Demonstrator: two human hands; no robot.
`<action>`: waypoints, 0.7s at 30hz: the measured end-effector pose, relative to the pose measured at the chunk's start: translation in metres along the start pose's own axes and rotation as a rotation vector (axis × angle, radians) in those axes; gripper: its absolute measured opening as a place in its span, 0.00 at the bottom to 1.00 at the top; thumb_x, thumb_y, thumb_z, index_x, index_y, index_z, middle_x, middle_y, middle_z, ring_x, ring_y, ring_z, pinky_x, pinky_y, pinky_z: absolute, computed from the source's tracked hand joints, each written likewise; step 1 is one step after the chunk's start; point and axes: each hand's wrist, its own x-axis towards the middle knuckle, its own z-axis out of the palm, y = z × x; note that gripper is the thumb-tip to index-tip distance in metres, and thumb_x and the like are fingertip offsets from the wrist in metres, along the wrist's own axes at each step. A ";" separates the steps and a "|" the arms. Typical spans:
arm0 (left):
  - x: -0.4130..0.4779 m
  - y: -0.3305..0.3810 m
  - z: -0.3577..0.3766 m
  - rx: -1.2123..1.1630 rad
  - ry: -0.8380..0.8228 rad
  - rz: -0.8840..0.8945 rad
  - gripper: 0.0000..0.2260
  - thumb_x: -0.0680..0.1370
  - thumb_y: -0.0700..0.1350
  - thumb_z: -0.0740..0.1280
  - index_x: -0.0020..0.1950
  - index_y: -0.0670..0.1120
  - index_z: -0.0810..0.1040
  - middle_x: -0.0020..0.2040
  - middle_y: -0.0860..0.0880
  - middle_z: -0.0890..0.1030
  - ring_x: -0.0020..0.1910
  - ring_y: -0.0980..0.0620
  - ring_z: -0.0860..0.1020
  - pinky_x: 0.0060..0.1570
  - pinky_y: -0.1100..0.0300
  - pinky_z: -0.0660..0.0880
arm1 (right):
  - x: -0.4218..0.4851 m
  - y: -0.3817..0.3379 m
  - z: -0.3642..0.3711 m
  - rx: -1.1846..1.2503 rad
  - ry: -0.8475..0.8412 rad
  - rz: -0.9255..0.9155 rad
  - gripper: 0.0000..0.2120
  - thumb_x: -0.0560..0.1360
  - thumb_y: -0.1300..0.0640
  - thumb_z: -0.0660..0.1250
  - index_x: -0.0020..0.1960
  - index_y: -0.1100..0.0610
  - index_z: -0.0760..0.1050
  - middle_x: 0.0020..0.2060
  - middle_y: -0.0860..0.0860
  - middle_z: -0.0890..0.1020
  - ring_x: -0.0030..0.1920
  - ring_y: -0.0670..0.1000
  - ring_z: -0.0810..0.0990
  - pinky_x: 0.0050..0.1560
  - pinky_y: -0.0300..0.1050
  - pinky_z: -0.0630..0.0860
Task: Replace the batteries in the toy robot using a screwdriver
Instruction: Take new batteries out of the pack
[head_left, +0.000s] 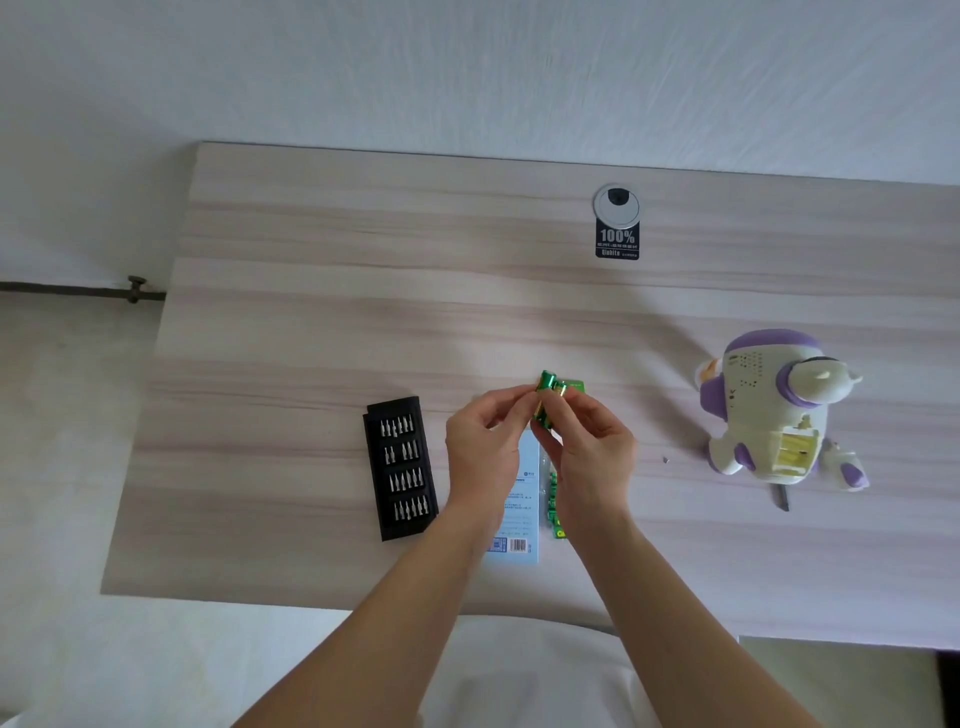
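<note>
Office, laminate desk (311, 260) (cable grommet (616, 203))

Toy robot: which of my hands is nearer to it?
Right. The right hand, pinching the green batteries, is left of the toy robot in the picture, not touching it; the left hand, also on the batteries, is farther left.

Your left hand (480, 452) and right hand (595, 452) hid much of the green batteries (549, 382) and blue card (521, 519). The toy robot (763, 400) covered all but a dark tool (782, 500)'s tip; the speck (665, 460) nearby was too small to tell.
</note>
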 end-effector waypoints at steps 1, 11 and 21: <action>0.001 -0.002 -0.003 0.042 -0.006 0.017 0.07 0.77 0.40 0.73 0.48 0.52 0.87 0.48 0.50 0.87 0.52 0.49 0.84 0.58 0.55 0.79 | 0.003 0.000 0.000 -0.025 -0.006 0.005 0.04 0.74 0.67 0.73 0.43 0.60 0.84 0.40 0.56 0.86 0.41 0.52 0.84 0.49 0.45 0.83; 0.015 0.000 -0.028 0.376 -0.122 0.171 0.05 0.77 0.45 0.74 0.50 0.55 0.84 0.46 0.57 0.86 0.45 0.62 0.81 0.47 0.68 0.76 | 0.024 -0.006 -0.004 -0.326 -0.106 0.011 0.08 0.71 0.64 0.77 0.49 0.60 0.85 0.41 0.56 0.87 0.43 0.53 0.87 0.48 0.46 0.83; 0.046 -0.016 -0.061 1.106 -0.315 0.337 0.11 0.75 0.44 0.75 0.56 0.47 0.80 0.50 0.52 0.71 0.49 0.53 0.73 0.54 0.57 0.73 | 0.069 -0.019 0.003 -1.492 -0.613 -0.439 0.11 0.74 0.59 0.72 0.56 0.54 0.84 0.49 0.50 0.87 0.47 0.47 0.84 0.54 0.42 0.80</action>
